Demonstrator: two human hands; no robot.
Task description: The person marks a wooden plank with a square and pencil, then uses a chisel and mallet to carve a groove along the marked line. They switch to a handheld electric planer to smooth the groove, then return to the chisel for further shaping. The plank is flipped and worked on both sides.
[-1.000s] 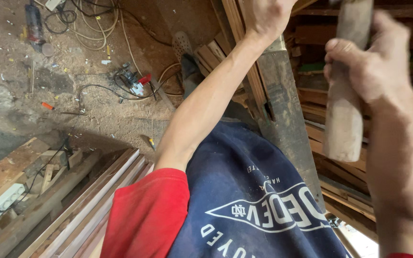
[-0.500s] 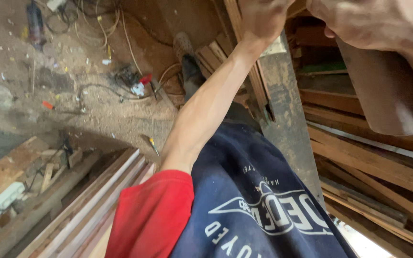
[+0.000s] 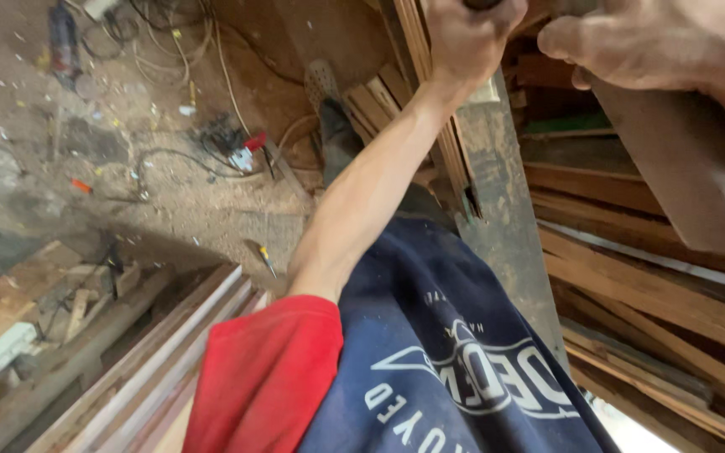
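Note:
My left hand [image 3: 472,38] is stretched out at the top middle, closed in a fist around a dark thing that the top edge cuts off. It sits against a bundle of thin wooden slats [image 3: 430,101] and a grey upright post [image 3: 505,218]. At the top right, my right hand [image 3: 631,46] grips the upper end of a flat brown wooden board [image 3: 673,176], which slants down to the right. My navy shirt with a red sleeve [image 3: 270,377] fills the lower middle.
Stacked planks [image 3: 656,310] lie under the board at the right. Long pale boards [image 3: 153,361] lie at the lower left beside a workbench with scraps [image 3: 27,310]. The dusty floor holds cables, a power tool [image 3: 232,147] and a small screwdriver [image 3: 263,256].
The wooden piece in my right hand has swung from upright to slanting, closer to the camera. My left hand has stayed clenched at the top.

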